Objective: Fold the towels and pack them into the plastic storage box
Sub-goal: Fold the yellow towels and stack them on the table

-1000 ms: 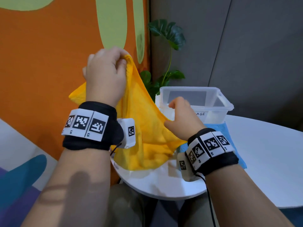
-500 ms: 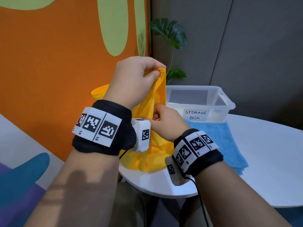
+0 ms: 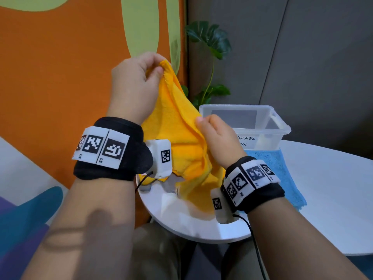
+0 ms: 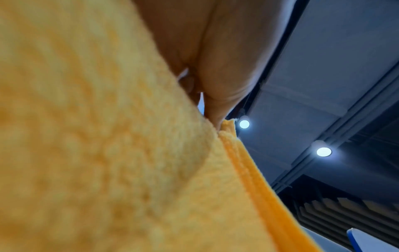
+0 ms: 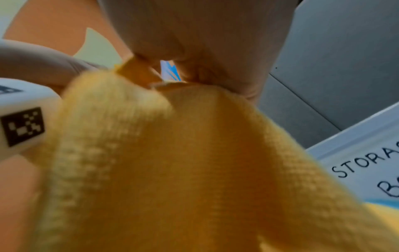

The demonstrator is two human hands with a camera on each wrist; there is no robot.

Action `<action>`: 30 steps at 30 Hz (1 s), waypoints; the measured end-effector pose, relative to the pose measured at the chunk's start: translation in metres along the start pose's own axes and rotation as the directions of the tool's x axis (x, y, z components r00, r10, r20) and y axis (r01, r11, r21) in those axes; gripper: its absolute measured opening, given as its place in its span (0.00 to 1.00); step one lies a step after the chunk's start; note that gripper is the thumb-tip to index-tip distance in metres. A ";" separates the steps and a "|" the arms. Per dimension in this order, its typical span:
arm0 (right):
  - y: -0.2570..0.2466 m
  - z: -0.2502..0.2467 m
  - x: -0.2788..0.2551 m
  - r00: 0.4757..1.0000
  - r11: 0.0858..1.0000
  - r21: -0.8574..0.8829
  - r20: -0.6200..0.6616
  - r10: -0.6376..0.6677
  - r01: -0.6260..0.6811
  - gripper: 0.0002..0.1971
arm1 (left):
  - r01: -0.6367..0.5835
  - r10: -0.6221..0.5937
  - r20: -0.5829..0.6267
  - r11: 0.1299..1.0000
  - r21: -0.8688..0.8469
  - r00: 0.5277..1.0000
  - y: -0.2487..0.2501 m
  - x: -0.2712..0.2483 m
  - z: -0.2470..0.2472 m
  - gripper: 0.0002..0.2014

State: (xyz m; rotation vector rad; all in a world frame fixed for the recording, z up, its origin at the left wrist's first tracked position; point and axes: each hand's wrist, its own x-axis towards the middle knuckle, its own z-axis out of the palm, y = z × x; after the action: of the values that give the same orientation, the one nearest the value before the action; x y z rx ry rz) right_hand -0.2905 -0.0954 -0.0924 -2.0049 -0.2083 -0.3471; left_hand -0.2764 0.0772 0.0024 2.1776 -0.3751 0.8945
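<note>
Overhead, a yellow towel (image 3: 177, 126) hangs above the white table (image 3: 327, 188).
Behind it stands the plastic storage box (image 3: 268, 136), seemingly empty, beside a folded blue towel (image 3: 282, 170); the left hand (image 3: 133, 81) pinches the top corner, the right hand (image 3: 218, 136) pinches a lower edge.

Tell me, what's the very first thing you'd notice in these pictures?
The bright yellow towel jumps out first, held up in the air in the middle; the left hand pinches its top corner and the right hand grips its edge lower down. Behind it on the white table sits an empty clear storage box, with a blue towel lying flat in front of it.
</note>
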 end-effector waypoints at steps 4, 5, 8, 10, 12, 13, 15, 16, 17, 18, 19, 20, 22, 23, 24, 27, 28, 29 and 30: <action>-0.002 0.006 -0.005 0.998 0.951 -0.310 0.062 0.012 0.008 0.28 | 0.004 -0.004 -0.017 1.000 0.019 1.000 -0.005 -0.003 0.006 0.10; -0.001 0.007 -0.005 0.999 0.939 -0.343 0.043 0.018 -0.002 0.25 | 0.006 -0.006 -0.025 1.000 0.023 1.000 -0.006 -0.003 0.006 0.10; 0.001 0.004 -0.005 0.995 0.938 -0.336 -0.073 0.066 -0.087 0.17 | 0.043 -0.039 -0.078 0.998 0.048 0.996 -0.012 -0.003 0.004 0.11; 0.004 0.001 -0.004 0.988 0.914 -0.381 -0.120 0.098 -0.138 0.16 | 0.078 -0.067 -0.123 0.994 0.081 0.990 -0.018 -0.002 -0.001 0.11; 0.009 -0.003 -0.001 0.988 0.870 -0.469 -0.097 0.120 -0.152 0.15 | 0.112 -0.092 -0.160 0.987 0.118 0.983 -0.026 -0.001 -0.006 0.12; 0.011 -0.004 0.000 0.988 0.844 -0.513 -0.054 0.147 -0.154 0.14 | 0.131 -0.108 -0.172 0.983 0.129 0.979 -0.031 0.000 -0.007 0.12; 0.017 -0.004 0.000 0.969 0.777 -0.616 0.090 0.232 -0.129 0.12 | 0.181 -0.154 -0.183 0.973 0.141 0.971 -0.039 0.001 -0.009 0.12; 0.020 -0.002 0.000 0.942 0.741 -0.665 0.182 0.283 -0.094 0.12 | 0.207 -0.179 -0.184 0.967 0.146 0.966 -0.041 0.000 -0.009 0.11; 0.023 0.001 -0.001 0.907 0.710 -0.703 0.273 0.320 -0.039 0.12 | 0.232 -0.203 -0.181 0.961 0.152 0.962 -0.042 -0.001 -0.009 0.11; 0.025 0.006 -0.003 0.870 0.689 -0.724 0.352 0.347 0.018 0.12 | 0.257 -0.230 -0.171 0.953 0.159 0.958 -0.043 -0.003 -0.008 0.11; 0.027 0.010 -0.005 0.834 0.677 -0.734 0.412 0.367 0.064 0.12 | 0.280 -0.256 -0.153 0.945 0.166 0.955 -0.043 -0.004 -0.008 0.12; 0.027 0.013 -0.007 0.803 0.667 -0.739 0.451 0.390 0.091 0.10 | 0.299 -0.279 -0.129 0.938 0.173 0.952 -0.042 -0.005 -0.008 0.12; 0.025 0.016 -0.010 0.771 0.652 -0.751 0.475 0.425 0.104 0.06 | 0.329 -0.319 -0.082 0.926 0.186 0.944 -0.045 -0.005 -0.009 0.11; 0.026 0.016 -0.011 0.771 0.650 -0.755 0.466 0.435 0.090 0.09 | 0.339 -0.333 -0.064 0.921 0.191 0.941 -0.047 -0.005 -0.009 0.11; 0.027 0.015 -0.011 0.778 0.655 -0.754 0.441 0.447 0.051 0.14 | 0.348 -0.345 -0.051 0.917 0.197 0.937 -0.048 -0.005 -0.009 0.11; 0.030 0.012 -0.008 0.831 0.689 -0.721 0.336 0.442 -0.075 0.20 | 0.356 -0.354 -0.050 0.909 0.218 0.934 -0.053 -0.005 -0.009 0.12; 0.030 0.011 -0.006 0.854 0.693 -0.715 0.301 0.424 -0.092 0.17 | 0.354 -0.349 -0.060 0.910 0.217 0.935 -0.054 -0.006 -0.008 0.12; 0.030 0.009 -0.006 0.882 0.702 -0.704 0.258 0.394 -0.107 0.15 | 0.350 -0.342 -0.074 0.913 0.212 0.937 -0.054 -0.006 -0.008 0.12; 0.028 0.007 -0.006 0.914 0.718 -0.686 0.206 0.350 -0.121 0.14 | 0.345 -0.333 -0.092 0.918 0.196 0.938 -0.054 -0.007 -0.008 0.12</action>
State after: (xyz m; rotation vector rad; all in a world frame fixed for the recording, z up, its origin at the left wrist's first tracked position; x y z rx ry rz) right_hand -0.2862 -0.1014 -0.1213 -2.7676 -0.0140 0.1139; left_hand -0.2580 0.1192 -0.0270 2.3066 0.1329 0.8251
